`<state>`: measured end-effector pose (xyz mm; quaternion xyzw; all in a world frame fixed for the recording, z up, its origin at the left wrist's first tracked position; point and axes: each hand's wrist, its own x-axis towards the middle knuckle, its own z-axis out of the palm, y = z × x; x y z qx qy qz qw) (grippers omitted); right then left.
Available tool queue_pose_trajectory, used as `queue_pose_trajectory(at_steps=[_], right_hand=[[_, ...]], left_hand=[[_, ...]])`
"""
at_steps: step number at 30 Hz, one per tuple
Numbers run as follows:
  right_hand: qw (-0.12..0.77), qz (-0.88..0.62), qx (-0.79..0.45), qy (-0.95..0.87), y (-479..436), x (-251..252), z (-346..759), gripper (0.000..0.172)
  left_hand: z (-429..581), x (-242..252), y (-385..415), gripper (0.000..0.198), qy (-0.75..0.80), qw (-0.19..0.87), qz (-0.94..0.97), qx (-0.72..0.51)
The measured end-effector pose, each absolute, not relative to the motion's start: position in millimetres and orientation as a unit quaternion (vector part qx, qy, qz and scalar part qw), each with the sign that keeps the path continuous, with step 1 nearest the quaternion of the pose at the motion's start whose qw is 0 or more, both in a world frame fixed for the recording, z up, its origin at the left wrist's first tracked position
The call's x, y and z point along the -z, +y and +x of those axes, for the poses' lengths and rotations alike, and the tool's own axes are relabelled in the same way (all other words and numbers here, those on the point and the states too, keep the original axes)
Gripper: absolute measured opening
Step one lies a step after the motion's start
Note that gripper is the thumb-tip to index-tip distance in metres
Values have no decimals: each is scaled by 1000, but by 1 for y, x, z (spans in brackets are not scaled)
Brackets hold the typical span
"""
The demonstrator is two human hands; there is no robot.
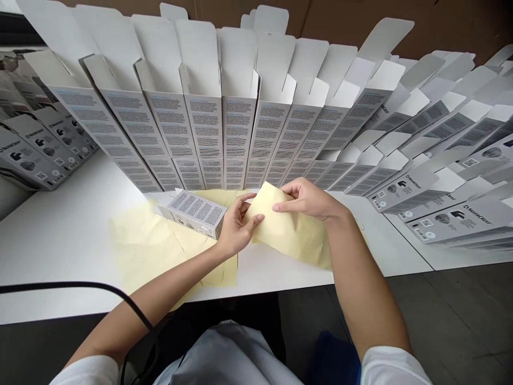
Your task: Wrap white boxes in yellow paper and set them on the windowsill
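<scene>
Between my two hands is a sheet of thin yellow paper, bent over and raised off the table at its near-left part. My left hand pinches its left edge between thumb and fingers. At the top edge, my right hand grips the same sheet, thumb on the near face. Just left of my left hand lies a small printed carton on its side, its left end flap open. Under that carton, more yellow sheets are spread over the white table.
Tall open-topped cartons stand in a row behind my hands. More cartons fill the right side, and others stand at the left. A black cable crosses the lower left. The white table's front edge runs before my body.
</scene>
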<state>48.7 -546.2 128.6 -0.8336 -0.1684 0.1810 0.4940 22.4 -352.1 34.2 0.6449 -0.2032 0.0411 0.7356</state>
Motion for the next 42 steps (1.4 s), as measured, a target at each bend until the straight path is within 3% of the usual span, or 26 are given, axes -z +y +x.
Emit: queue_pose_trajectory(at_steps=[7,14,17,22,28,34,42], right_hand=[[473,-844,-209,-147,-544,-139,59,39],[349,-893,-174,-224,-532,-145,59,35],[306,-904,-179,-241,-526,-150,58,31],[282,-878,-247,-299,-522,-158,59,19],[290,-850,-300,-320,-523,-160,61,25],[326,-835,-330,-297,-522,-157,62,21],[304,-852,-309,-292,-545,-156,75,27]], left_hand=[[21,-41,-354,24,-230,666,699,-119],[17,-53,-354,23,-172,541,790,-231],[16,-59,-352,26,-173,525,812,-187],[16,-63,-343,35,-213,631,746,-7],[21,-58,-336,38,-221,700,670,106],[25,-54,-332,37,-226,724,637,138],[28,-48,-329,33,-191,722,654,123]])
